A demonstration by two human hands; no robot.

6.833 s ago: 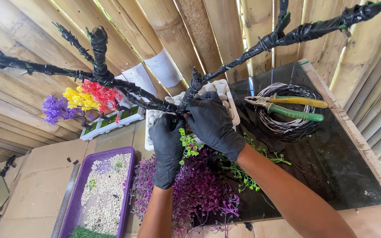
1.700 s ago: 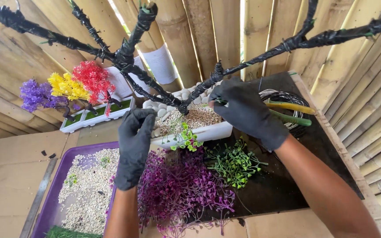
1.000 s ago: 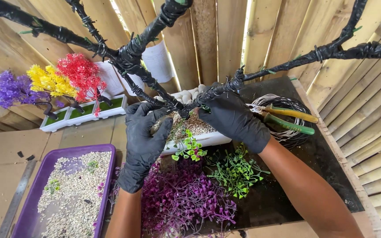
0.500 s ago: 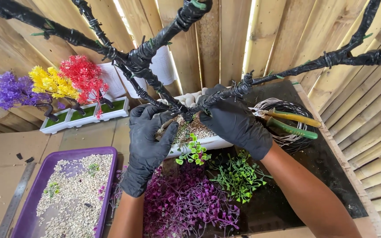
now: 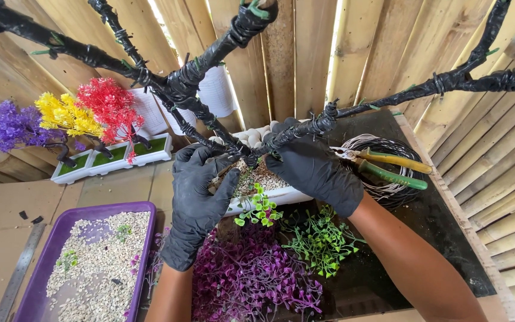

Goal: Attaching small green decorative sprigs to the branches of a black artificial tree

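Both my hands wear black gloves. My left hand (image 5: 198,197) grips the lower trunk of a black tape-wrapped artificial tree (image 5: 192,89) whose bare branches spread overhead. My right hand (image 5: 317,170) holds the trunk's right branch where it forks. The trunk stands in a white rectangular pot (image 5: 269,197) filled with pebbles. A small green plastic sprig (image 5: 257,209) sits at the pot's front edge, below my hands.
A purple tray of gravel (image 5: 90,262) lies at left. Purple foliage (image 5: 251,280) and green sprigs (image 5: 320,241) lie on the black mat (image 5: 442,238). Pliers (image 5: 388,167) rest on a wire coil (image 5: 382,191). Three small coloured trees (image 5: 67,119) stand by the bamboo wall.
The view has shifted slightly closer to the tree. My hands stay on the trunk, the left one sliding a little lower and the right one closing tighter at the fork.
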